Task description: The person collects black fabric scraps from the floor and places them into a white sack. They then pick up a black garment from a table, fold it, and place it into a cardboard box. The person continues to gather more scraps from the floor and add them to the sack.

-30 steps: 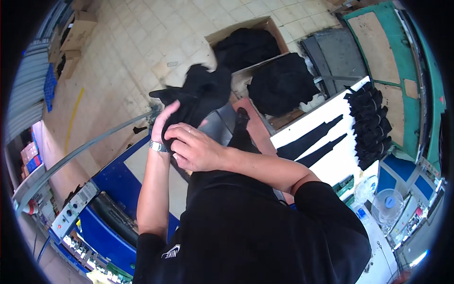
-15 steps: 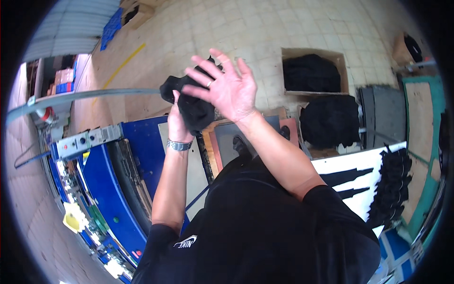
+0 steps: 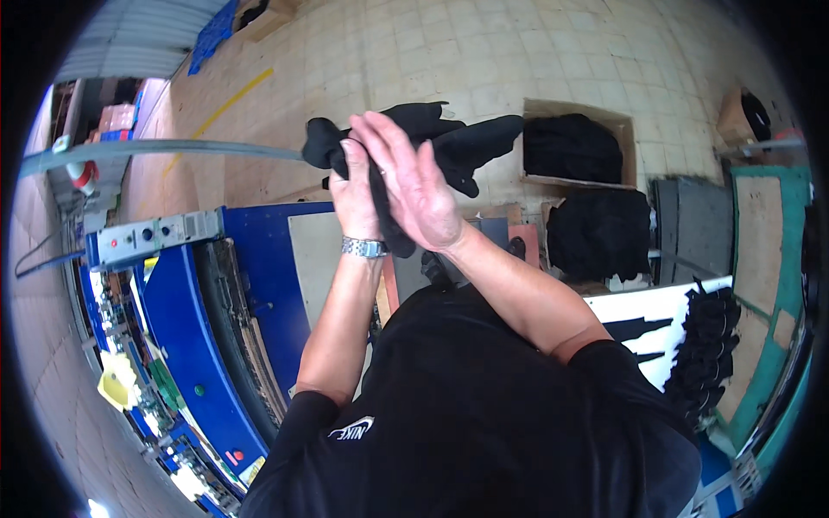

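A bunch of black socks [image 3: 477, 147] hangs in front of me at chest height, its rounded ends fanning out to the right and one sticking out at the left. My left hand [image 3: 356, 200], with a metal watch on the wrist, is closed round the bunch, thumb up; its other fingers are partly hidden. From the right, my right hand [image 3: 413, 186] lies flat against the socks, fingers stretched out and close together. Its palm faces the left hand, and the cloth passes between the two.
At left stands a blue machine [image 3: 194, 324] with a control box [image 3: 155, 237]; a grey bar [image 3: 216, 149] reaches toward the socks. A carton [image 3: 628, 142] of black cloth and a black pile [image 3: 598, 235] lie ahead right. A white table [image 3: 649, 367] bears black pieces.
My right hand has come down from a spread, raised pose to press flat against the socks. The bunch has fanned out to the right, and my left hand has shifted slightly right.
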### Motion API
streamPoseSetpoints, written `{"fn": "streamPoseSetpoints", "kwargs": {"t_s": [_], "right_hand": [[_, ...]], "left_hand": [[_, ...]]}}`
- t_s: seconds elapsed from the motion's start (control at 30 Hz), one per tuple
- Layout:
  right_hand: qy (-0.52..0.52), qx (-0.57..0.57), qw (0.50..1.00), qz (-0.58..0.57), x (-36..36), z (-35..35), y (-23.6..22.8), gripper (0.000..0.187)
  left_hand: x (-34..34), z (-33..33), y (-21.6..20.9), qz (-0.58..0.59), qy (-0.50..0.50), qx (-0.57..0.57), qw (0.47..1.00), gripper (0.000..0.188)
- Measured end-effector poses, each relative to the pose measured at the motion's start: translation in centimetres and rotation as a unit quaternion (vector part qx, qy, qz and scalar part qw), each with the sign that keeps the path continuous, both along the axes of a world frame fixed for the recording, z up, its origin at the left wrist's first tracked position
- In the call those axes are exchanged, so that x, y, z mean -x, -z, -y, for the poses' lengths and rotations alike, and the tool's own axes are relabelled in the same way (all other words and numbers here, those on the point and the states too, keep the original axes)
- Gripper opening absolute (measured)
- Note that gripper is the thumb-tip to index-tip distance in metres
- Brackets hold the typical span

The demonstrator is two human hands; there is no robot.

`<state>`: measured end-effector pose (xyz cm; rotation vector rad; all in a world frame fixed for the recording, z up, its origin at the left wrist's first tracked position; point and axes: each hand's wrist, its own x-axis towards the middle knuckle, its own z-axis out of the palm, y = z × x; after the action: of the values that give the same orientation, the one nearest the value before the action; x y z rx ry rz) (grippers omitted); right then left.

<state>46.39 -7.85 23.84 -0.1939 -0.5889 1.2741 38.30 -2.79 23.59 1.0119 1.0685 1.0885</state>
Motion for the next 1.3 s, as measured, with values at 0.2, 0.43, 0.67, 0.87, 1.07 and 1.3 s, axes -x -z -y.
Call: {"fn": "streamPoseSetpoints", "kwargs": {"t_s": [0.2, 0.43, 0.67, 0.87, 1.07, 1.3], "right_hand": [[0.090, 0.043, 0.952, 0.290, -0.5, 0.3, 1.9, 0.059], [0.271, 0.156, 0.786, 0.534, -2.2, -0.2, 4.0, 0.041], [0.054, 0.168, 0.913, 0.369, -6.8, 0.0, 3.2, 0.019], [0.140, 0.354, 0.834, 0.400, -15.0, 3.0, 5.7, 0.044], [-0.138, 0.399, 0.904, 0.072, -13.7, 0.3, 16.7, 0.065], [-0.123, 0.258, 0.957, -0.058, -8.2, -3.4, 16.0, 0.068]], "left_hand": [[0.1, -0.8, 3.7, -0.151, 0.018, 0.009, 0.988, 0.049], [-2.3, -2.7, 8.9, -0.308, 0.122, -0.094, 0.939, 0.041], [-0.9, -0.6, 4.4, -0.549, 0.186, -0.331, 0.744, 0.020], [-3.5, -1.2, 4.9, -0.280, 0.182, -0.250, 0.909, 0.038], [-1.5, 1.2, 1.4, -0.232, 0.181, -0.331, 0.897, 0.034], [-3.4, 2.2, 0.0, -0.221, 0.068, -0.181, 0.956, 0.052]]}}
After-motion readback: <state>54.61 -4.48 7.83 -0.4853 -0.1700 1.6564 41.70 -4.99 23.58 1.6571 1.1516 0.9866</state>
